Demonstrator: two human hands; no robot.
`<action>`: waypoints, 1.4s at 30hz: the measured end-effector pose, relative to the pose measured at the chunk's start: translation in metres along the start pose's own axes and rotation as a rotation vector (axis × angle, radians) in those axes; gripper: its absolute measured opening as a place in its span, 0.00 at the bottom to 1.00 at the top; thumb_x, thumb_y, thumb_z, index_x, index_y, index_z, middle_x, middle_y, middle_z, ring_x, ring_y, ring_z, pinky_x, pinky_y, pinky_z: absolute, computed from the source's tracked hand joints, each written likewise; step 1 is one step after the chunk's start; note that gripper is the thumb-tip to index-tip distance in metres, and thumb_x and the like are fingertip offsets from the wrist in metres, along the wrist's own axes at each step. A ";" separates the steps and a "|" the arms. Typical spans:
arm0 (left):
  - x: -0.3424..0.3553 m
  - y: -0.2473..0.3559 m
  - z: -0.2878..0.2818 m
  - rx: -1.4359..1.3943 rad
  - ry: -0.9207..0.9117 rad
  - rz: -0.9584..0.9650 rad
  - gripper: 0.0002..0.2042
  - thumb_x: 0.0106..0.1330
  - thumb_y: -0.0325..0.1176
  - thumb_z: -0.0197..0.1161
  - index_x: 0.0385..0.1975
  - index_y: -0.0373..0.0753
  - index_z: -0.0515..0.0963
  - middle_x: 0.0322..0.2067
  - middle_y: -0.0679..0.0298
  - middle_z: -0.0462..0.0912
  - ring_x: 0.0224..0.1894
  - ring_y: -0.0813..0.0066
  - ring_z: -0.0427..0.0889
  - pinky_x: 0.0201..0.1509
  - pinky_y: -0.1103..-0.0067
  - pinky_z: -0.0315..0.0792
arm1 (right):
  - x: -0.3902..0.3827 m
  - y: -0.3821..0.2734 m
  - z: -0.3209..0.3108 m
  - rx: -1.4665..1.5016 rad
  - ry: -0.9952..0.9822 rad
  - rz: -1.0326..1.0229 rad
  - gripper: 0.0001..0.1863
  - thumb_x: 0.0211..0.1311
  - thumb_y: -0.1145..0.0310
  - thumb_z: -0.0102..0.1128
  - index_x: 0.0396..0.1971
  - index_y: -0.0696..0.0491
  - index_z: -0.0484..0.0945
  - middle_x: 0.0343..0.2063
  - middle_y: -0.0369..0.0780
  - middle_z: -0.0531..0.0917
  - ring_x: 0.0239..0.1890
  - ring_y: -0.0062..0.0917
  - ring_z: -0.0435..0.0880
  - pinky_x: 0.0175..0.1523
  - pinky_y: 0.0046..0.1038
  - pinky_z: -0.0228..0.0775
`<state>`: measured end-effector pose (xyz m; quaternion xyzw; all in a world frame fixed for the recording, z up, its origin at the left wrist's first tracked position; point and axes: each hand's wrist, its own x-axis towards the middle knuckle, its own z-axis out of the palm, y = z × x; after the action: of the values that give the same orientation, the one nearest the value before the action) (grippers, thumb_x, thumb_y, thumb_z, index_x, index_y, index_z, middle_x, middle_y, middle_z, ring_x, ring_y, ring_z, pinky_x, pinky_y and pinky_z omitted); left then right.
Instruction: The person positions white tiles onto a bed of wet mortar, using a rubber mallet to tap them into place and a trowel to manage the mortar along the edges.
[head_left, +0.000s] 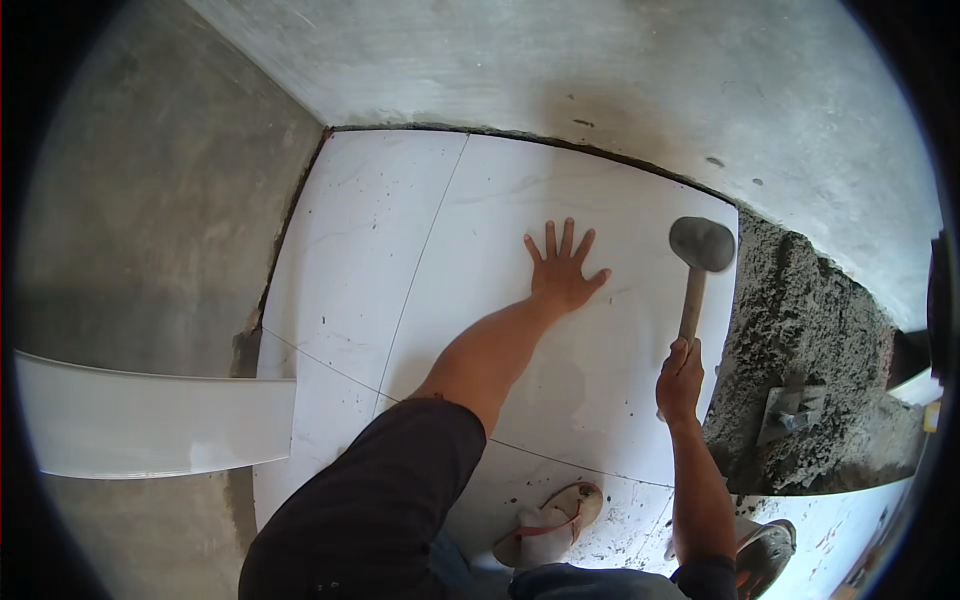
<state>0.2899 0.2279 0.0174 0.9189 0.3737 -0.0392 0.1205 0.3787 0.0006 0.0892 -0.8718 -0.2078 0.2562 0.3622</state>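
Observation:
My left hand [563, 277] lies flat with spread fingers on a large white marbled floor tile [560, 390]. A rubber mallet [702, 244] with a grey-black head and a wooden handle is in my right hand [680, 380], its fingers wrapped round the lower handle. The mallet head shows over the tile's right edge area; whether it touches the tile I cannot tell. Beyond that edge spreads rough grey mortar [800, 310]. On the mortar rests a metal trowel [792, 412].
Bare cement walls [620, 60] meet at the far left corner, with a dark gap along the tiles. A white tile strip [160, 420] juts in at the left. My sandalled foot [550, 525] stands on the near tiles, which carry mortar crumbs.

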 end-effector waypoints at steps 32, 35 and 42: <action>0.045 -0.086 -0.023 0.030 0.091 -0.143 0.42 0.61 0.70 0.40 0.71 0.53 0.46 0.73 0.61 0.39 0.73 0.51 0.33 0.67 0.42 0.29 | 0.012 -0.014 0.023 -0.149 0.016 -0.106 0.19 0.71 0.56 0.43 0.33 0.59 0.67 0.21 0.53 0.78 0.28 0.53 0.79 0.31 0.45 0.68; 0.047 -0.096 -0.028 -0.019 0.103 -0.310 0.43 0.59 0.71 0.41 0.71 0.55 0.45 0.73 0.61 0.37 0.73 0.48 0.30 0.67 0.42 0.28 | 0.008 0.002 0.026 -0.206 -0.028 -0.159 0.19 0.71 0.56 0.43 0.32 0.59 0.67 0.21 0.55 0.78 0.28 0.54 0.78 0.32 0.46 0.68; 0.069 -0.135 -0.032 -0.036 0.109 -0.442 0.45 0.57 0.73 0.42 0.72 0.56 0.43 0.73 0.59 0.33 0.73 0.48 0.29 0.69 0.47 0.27 | 0.011 0.022 0.028 -0.235 -0.080 -0.184 0.19 0.71 0.56 0.43 0.31 0.59 0.67 0.20 0.55 0.77 0.28 0.56 0.77 0.31 0.47 0.67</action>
<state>0.2450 0.3762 0.0117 0.8130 0.5727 -0.0082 0.1050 0.3748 0.0068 0.0528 -0.8745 -0.3296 0.2304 0.2711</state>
